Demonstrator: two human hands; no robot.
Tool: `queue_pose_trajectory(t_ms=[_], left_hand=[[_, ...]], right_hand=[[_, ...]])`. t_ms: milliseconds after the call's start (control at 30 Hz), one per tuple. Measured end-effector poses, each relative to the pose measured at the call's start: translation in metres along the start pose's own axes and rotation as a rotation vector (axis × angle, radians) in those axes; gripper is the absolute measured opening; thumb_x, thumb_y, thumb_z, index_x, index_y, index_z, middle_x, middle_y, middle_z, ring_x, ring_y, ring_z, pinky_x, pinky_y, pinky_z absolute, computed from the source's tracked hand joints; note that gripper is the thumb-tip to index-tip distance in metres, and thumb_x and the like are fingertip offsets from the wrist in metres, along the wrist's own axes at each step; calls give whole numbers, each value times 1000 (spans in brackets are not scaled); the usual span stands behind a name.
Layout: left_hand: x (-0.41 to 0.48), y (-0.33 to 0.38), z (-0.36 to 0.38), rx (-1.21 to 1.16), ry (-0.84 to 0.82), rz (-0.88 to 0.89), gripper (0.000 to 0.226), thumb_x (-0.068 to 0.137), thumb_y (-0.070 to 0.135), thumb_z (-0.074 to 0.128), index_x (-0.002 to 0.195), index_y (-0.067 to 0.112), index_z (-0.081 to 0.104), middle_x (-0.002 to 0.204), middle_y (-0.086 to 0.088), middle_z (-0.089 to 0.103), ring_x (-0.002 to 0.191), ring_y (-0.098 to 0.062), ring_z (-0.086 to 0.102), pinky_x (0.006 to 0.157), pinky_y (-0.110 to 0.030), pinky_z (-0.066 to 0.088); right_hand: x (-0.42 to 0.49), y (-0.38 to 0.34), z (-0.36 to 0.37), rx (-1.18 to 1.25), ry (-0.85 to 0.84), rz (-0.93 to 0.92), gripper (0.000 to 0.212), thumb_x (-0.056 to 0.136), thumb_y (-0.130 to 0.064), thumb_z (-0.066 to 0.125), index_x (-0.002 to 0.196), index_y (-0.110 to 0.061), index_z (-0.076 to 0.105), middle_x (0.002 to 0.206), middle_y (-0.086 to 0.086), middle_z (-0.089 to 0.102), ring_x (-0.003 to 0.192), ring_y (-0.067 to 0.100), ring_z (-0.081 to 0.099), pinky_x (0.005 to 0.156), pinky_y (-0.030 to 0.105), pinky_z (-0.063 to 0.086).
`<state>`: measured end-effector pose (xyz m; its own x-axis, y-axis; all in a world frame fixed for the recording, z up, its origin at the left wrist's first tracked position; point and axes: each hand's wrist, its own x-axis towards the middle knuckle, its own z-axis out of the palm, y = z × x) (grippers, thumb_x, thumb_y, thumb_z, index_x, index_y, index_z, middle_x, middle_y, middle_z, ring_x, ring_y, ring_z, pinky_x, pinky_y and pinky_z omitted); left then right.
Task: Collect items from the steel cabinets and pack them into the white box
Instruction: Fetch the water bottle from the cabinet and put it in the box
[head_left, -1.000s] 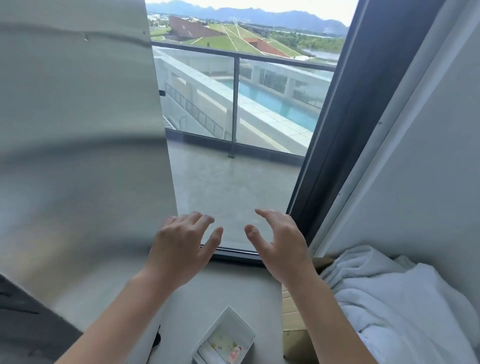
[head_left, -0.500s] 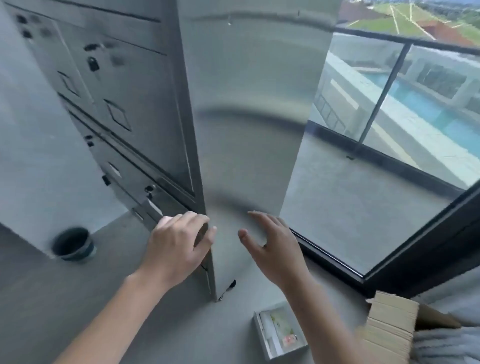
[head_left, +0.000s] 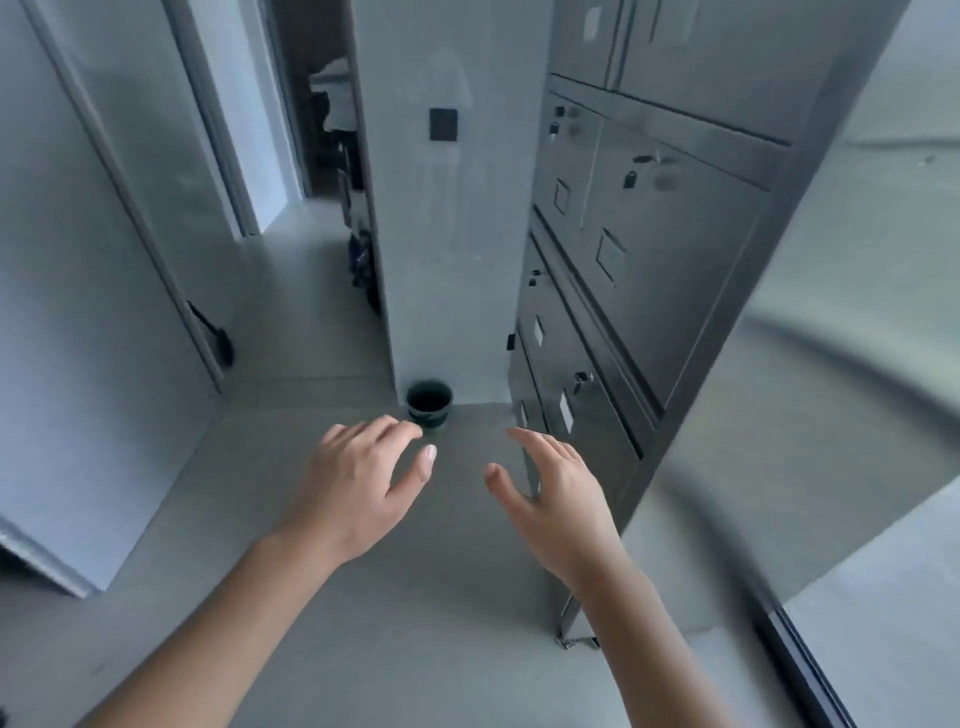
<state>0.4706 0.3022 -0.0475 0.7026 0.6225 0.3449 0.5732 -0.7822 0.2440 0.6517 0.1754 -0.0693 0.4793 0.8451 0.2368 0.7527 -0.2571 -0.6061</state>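
While facing the steel cabinets, holds both arms out over the grey floor. Carries nothing in the left hand: palm down, fingers relaxed and slightly spread. Carries nothing in the right hand: fingers straight, thumb wide apart, in front of the cabinets' bottom corner; cannot tell whether touching. Finds the cabinets standing on the floor to the right, doors closed, small locks on some. Sees a dark cup beyond the left fingertips, at the foot of a wall.
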Motion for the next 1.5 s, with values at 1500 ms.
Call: queue_pose_trajectory(t_ms=[1500], left_hand=[[-293,-504,-238,548,388,-1479,45,99,52,30,112,27,65,106,10,69,89,-16,66,83,-31,43]], right_hand=[[118,-620,548,410,-1107,-1045,59,96,-61,55,150,-39,44,153,-15,49,140,8,43,110,25,31]])
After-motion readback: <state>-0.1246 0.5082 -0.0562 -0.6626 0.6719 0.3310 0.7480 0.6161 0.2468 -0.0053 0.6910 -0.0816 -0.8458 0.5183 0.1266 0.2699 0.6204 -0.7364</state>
